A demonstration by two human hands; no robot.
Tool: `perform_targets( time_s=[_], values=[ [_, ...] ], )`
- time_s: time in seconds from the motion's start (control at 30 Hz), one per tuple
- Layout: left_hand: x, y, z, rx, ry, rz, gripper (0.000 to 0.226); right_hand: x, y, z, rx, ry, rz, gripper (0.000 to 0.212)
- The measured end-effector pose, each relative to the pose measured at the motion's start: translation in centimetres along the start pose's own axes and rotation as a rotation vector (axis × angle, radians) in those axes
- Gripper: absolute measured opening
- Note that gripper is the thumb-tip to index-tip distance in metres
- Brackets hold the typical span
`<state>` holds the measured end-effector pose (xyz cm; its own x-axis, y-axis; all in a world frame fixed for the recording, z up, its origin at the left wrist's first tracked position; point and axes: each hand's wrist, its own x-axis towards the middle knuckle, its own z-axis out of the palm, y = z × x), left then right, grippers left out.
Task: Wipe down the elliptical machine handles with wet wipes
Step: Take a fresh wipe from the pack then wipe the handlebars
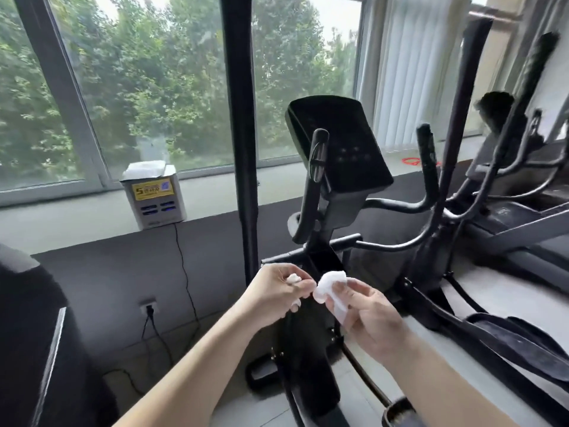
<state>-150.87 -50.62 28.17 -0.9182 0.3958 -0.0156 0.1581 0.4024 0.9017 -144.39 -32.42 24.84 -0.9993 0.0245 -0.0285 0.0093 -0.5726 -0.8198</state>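
Down in front of the elliptical machine (332,229), both hands are busy with wipes and neither is on a handle, so my read is the actual wiping isn't happening at this moment. Can't tell from this one head view whether any handle is already clean; nothing looks visibly wet or streaked, but the bars are black and the shot is a bit soft.

Only one view to go through, the head cam:

- Left hand (277,291) is curled narrow, fingers pinched around a small scrunched wipe (293,278). Looks like a balled-up bit.
- Right hand (366,315) is holding a bigger wet wipe (331,288), thumb and fingers closed on it, part of it bunched at the top and part hanging flat along the fingers. Guessing it's being unfolded or refolded.
- Both forearms reach forward from the bottom of frame, and the hands meet nearly touching, low against the machine's centre post.
- Short left handle (318,155) sits up beside the console (338,143), well above the hands. Short right handle (428,155) and the long swing handle (462,124) are off to the right, also untouched.
- Tall left swing bar (241,118) runs straight up the middle of frame.

So as I see it, all the handles are still to go, or at least whichever comes next.
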Motion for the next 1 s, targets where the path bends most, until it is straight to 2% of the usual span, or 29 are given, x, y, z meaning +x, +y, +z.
perform_targets(
  time_s=[0.03, 0.13, 0.2, 0.3, 0.4, 0.5, 0.57, 0.67, 0.9, 1.0],
  values=[
    [1.6, -0.1, -0.4, -0.002, 0.007, 0.01, 0.013, 1.3, -0.1, 0.1, -0.038, 0.042, -0.042, 0.02],
    [5.6, -0.9, -0.9, -0.044, 0.1, -0.002, 0.016, 5.1, 0.2, -0.5, -0.023, 0.324, -0.098, 0.008],
    [7.5, -1.4, -1.1, -0.101, 0.179, 0.007, 0.016, 8.0, 0.0, -0.5, -0.213, 0.417, -0.194, 0.002],
    [10.0, -1.6, -1.3, -0.108, 0.291, 0.058, 0.007, 12.5, -0.7, 0.2, -0.492, 0.468, -0.485, 0.009],
    [11.8, -1.5, -0.8, -0.08, 0.374, 0.094, 0.01, 15.9, -0.7, 0.4, -0.681, 0.331, -0.751, 0.013],
    [12.9, -1.3, 0.0, -0.044, 0.445, 0.077, 0.019, 17.7, 1.2, -1.2, -0.801, 0.242, -0.81, 0.02],
    [13.0, -1.2, 1.0, -0.045, 0.483, 0.065, 0.019, 18.5, 2.4, -2.6, -0.825, 0.204, -0.911, 0.019],
    [13.0, -1.0, 2.6, -0.029, 0.533, 0.062, 0.017, 19.9, 3.4, -4.2, -0.736, 0.087, -1.067, 0.015],
    [14.1, -0.4, 5.9, 0.183, 0.804, 0.108, 0.004, 22.4, 4.7, -6.6, -0.582, -0.012, -1.075, 0.015],
    [14.3, -0.1, 6.3, 0.328, 0.848, 0.136, 0.008, 23.6, 5.2, -7.4, -0.511, -0.086, -1.089, 0.016]
  ],
)
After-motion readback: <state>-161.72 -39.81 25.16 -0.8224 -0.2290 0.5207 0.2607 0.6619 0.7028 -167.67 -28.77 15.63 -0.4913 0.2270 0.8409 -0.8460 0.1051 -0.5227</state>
